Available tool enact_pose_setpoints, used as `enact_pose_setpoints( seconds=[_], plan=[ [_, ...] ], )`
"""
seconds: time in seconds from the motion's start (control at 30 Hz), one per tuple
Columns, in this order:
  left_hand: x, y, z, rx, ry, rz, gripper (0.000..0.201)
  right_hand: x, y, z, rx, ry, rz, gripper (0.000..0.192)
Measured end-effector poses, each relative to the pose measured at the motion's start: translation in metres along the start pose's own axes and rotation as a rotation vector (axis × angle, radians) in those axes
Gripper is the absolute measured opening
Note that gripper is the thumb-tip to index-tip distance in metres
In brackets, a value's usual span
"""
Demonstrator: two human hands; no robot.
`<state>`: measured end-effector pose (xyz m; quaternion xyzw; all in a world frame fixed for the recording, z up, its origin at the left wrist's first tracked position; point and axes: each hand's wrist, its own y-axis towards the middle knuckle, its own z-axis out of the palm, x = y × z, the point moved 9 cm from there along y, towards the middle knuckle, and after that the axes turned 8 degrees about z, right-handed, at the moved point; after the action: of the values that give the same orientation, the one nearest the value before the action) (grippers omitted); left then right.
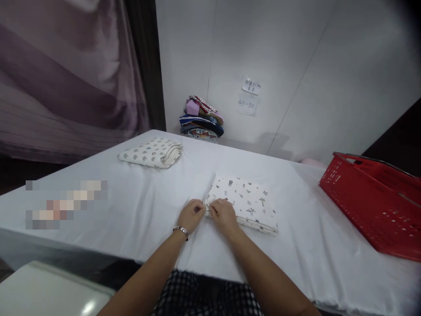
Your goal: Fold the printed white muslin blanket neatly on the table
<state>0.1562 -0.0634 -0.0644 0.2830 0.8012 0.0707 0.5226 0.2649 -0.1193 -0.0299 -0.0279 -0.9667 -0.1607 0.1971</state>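
Cloth on the far left came first as I scanned: a folded piece with a grey cloud print (pixel 150 152) lay on the white-covered surface (pixel 131 206), well apart from my hands, with a stack of coloured fabrics (pixel 201 120) behind it against the wall. My left hand (pixel 190 215), a watch at its wrist, was pinched shut on the near-left corner of the folded printed cloth (pixel 245 202). My right hand (pixel 224 215) sat just beside it, touching the same corner, its grip also clenched on the layered edge there. From both grips the cloth lay away to the right and slightly farther from me, its long axis running from that corner out towards the right. Both hands met at the one corner, so neither was clearly nearer; the right forearm lay alongside the near edge. Farther right, a red basket (pixel 375 206) stood on the surface, well apart from the cloth.
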Motion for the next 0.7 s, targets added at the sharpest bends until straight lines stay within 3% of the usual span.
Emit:
enact_pose_setpoints(
  seconds=[0.2,0.37,0.7],
  plan=[
    [0.001,-0.001,-0.001,0.0,-0.046,-0.044,0.01,0.001,-0.005,-0.006,-0.091,0.111,-0.018,0.02],
    [0.0,-0.002,-0.003,-0.006,-0.086,-0.07,0.009,0.011,-0.009,-0.001,-0.062,0.116,-0.107,0.021],
    [0.0,-0.001,-0.002,-0.005,-0.069,-0.063,0.008,0.006,-0.008,0.004,-0.067,0.091,-0.022,0.01]
  ],
)
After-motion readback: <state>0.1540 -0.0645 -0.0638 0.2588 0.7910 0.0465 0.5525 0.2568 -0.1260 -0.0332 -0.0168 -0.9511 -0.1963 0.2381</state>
